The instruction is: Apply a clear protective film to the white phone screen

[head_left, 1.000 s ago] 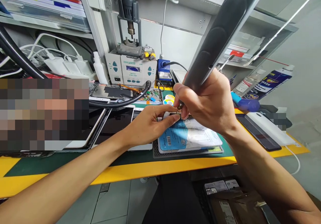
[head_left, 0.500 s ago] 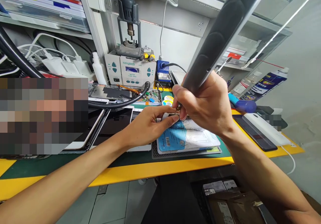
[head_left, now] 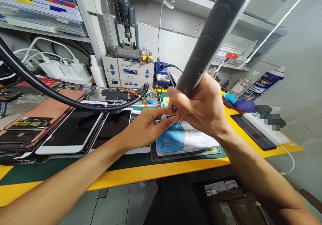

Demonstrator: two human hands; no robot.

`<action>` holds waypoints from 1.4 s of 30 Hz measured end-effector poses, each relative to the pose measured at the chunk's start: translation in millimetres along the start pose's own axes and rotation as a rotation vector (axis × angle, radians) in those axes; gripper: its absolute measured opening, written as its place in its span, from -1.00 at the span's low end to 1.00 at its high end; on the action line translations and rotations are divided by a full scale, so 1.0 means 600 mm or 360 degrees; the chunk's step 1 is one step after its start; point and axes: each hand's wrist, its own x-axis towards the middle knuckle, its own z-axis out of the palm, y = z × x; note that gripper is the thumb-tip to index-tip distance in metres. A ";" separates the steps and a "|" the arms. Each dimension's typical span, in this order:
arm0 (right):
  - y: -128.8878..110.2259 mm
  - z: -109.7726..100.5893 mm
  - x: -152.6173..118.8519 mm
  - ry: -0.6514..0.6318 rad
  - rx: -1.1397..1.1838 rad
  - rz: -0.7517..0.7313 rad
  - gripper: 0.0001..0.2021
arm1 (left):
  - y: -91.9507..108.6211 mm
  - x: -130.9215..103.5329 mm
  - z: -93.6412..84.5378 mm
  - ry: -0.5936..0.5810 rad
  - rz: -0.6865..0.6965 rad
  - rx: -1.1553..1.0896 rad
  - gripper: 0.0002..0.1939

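- Head view, change: the hands and tool sit slightly farther left in the picture than just before; both grips look unchanged, so the work seems steady.
- Head view, hands: the left hand (head_left: 148, 127) is nearly closed, thumb and forefinger pinching a mostly hidden thin piece (head_left: 170, 115); the right hand (head_left: 203, 107) curls firmly around a dark cylindrical tool (head_left: 208, 40).
- Head view, tool: above a blue-and-white packet (head_left: 176, 139), long axis slanting from upper right to lower left, tip down beside the left fingertips.
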 end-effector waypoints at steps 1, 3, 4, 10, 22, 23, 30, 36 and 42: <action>0.001 0.000 0.000 -0.0004 -0.0010 -0.0004 -0.93 | 0.000 0.000 0.000 -0.0005 0.0005 -0.0022 -0.68; 0.005 -0.005 -0.002 -0.0005 -0.0036 -0.0004 -0.92 | 0.001 0.001 0.001 -0.0004 -0.0003 -0.0027 -0.69; 0.007 -0.009 -0.004 -0.0003 -0.0039 0.0004 -0.91 | 0.001 0.001 0.001 0.0002 -0.0018 -0.0008 -0.70; -0.002 -0.023 -0.003 0.0056 0.0066 0.0057 -0.88 | -0.004 0.002 0.000 0.0036 -0.0008 0.0079 -0.70; -0.002 -0.012 0.003 0.0045 0.0017 0.0005 -0.79 | 0.004 0.005 0.010 0.0089 -0.0006 0.0115 -0.71; -0.002 -0.010 0.003 0.0032 0.0002 -0.0011 -0.79 | 0.004 0.006 0.011 0.0089 -0.0005 0.0096 -0.70; -0.001 -0.001 0.001 0.0013 0.0033 -0.0051 -0.81 | 0.007 0.008 0.013 0.0090 0.0022 0.0078 -0.67; 0.004 -0.011 0.000 0.0057 -0.0052 -0.0084 -0.80 | 0.010 0.007 0.009 0.0090 0.0019 0.0171 -0.71; 0.006 -0.005 -0.002 0.0056 -0.0061 -0.0103 -0.82 | 0.012 0.006 0.006 0.0060 0.0023 0.0202 -0.70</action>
